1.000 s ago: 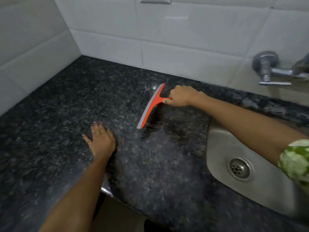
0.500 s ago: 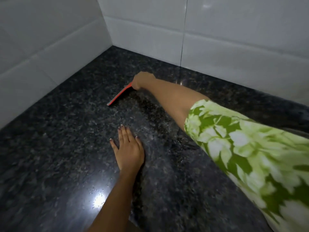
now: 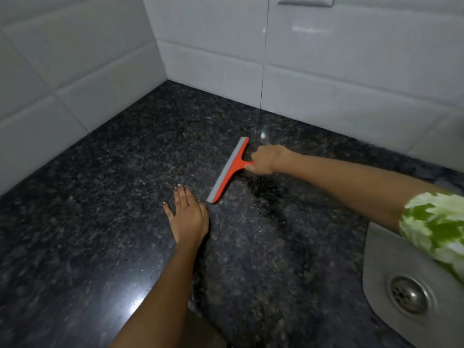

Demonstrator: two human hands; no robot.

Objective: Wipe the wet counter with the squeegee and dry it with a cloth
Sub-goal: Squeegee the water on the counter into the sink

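A: Head view, the only one. Where is the squeegee (image 3: pixel 228 169)?

B: Centre of the frame, a little above the middle, blade down on the dark counter (image 3: pixel 100 197). It runs on a slant from upper right to lower left, grey rubber edge facing the left of the frame.

A: Who has it?

B: The right hand (image 3: pixel 263 159). Its grip is closed round the orange handle, fingers curled under, the arm coming in from the right edge. I judge it is held from the sink (image 3: pixel 376 285) side so that the blade can drag water towards the basin at lower right.

A: And the left hand (image 3: pixel 188 217)?

B: Flat on the counter just below centre, fingers straight, its grip holding nothing. The blade's lower tip sits just beside its fingers; I cannot tell whether they touch. It looks like a prop for the body while the other arm reaches.

A: Why the slant?

B: My guess is that an angled blade steers water one way and does not let it spill round both ends.

A: A cloth?

B: None shows. So drying seems not yet begun, and the wiping looks midway. White tiles (image 3: pixel 326 84) fill the top of the frame.
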